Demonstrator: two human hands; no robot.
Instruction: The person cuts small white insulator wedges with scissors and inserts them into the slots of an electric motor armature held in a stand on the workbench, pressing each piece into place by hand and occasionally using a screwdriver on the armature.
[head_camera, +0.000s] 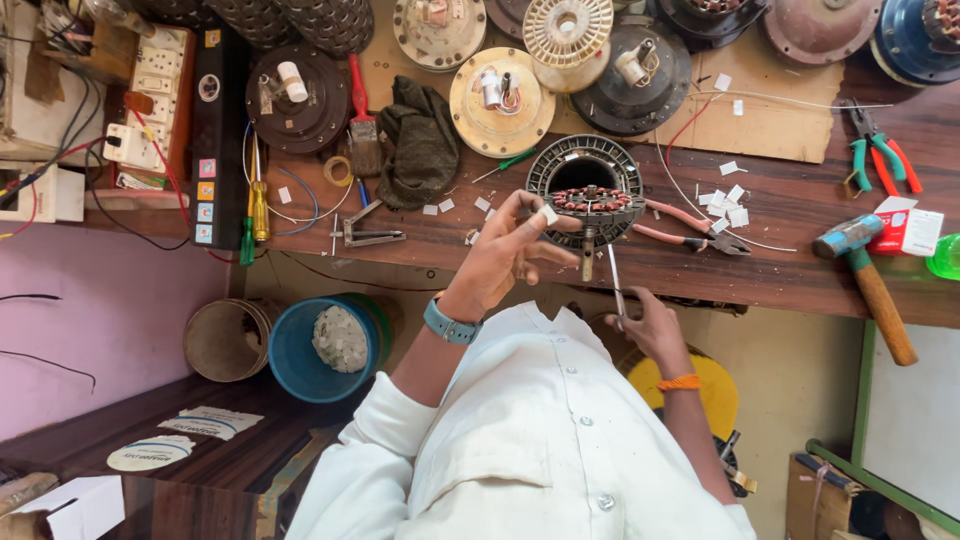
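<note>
Fingers (545, 213) of the left hand (500, 255) pinch a small white slip of insulating paper at the rim of the round black fan stator with copper-wound slots (585, 185), which stands tilted at the near edge of the brown wooden worktop (780, 270), apparently so the slots face the person. The right hand (650, 325) is closed on a thin metal tool (615, 275) pointing up at the windings. Red-handled pliers (690, 225) lie just beside the stator, white paper slips (725, 200) scattered near them, a wooden-handled hammer (870, 285) farther right.
</note>
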